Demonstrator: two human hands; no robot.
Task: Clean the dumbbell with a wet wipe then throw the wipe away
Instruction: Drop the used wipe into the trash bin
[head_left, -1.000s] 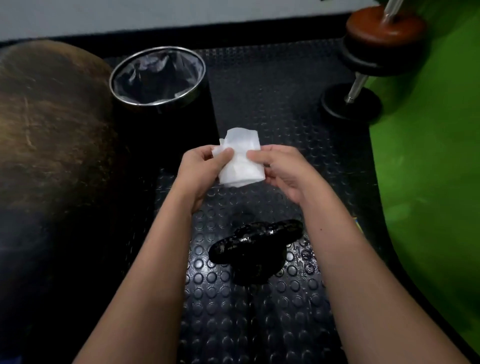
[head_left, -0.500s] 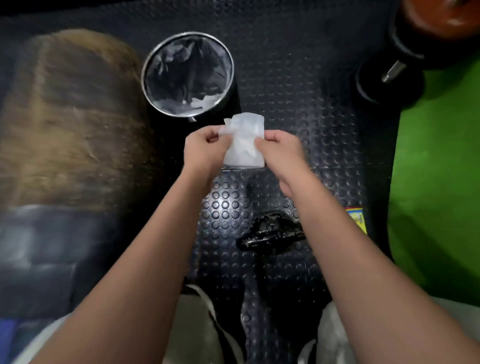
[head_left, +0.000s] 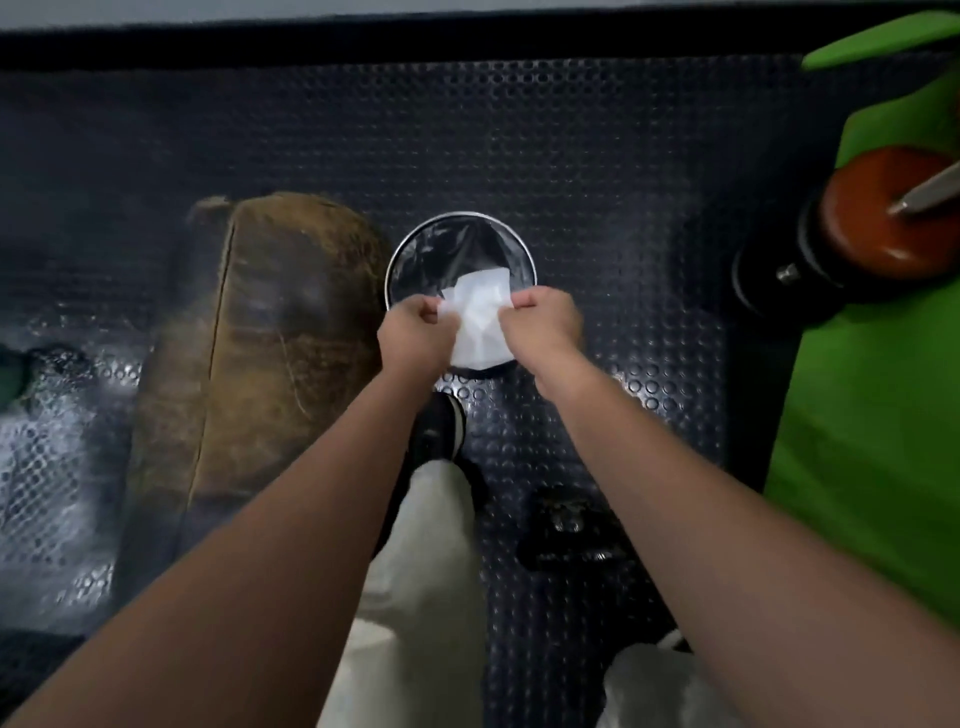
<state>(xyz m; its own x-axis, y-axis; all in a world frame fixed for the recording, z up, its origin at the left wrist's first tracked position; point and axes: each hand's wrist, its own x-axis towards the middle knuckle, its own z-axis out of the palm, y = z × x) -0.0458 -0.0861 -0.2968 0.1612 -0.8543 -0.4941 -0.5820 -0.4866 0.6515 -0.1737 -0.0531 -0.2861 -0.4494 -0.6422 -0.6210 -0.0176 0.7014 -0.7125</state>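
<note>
Since the earlier frame, the wet wipe (head_left: 479, 319) has been carried over the lined trash bin (head_left: 527, 260), pinched between left hand (head_left: 413, 332) and right hand (head_left: 543, 322). One dumbbell (head_left: 569, 525) lies near, right. Both pinches should be released together above the opening. One wipe, one bin are counted.

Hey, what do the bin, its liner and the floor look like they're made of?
Bin: its rim looks like polished metal, a thin bright ring that catches light; the body is hidden.
Liner: thin clear plastic film, wrinkled and glossy.
Floor: probably rubber matting, dark with raised round studs and a dull sheen.
</note>
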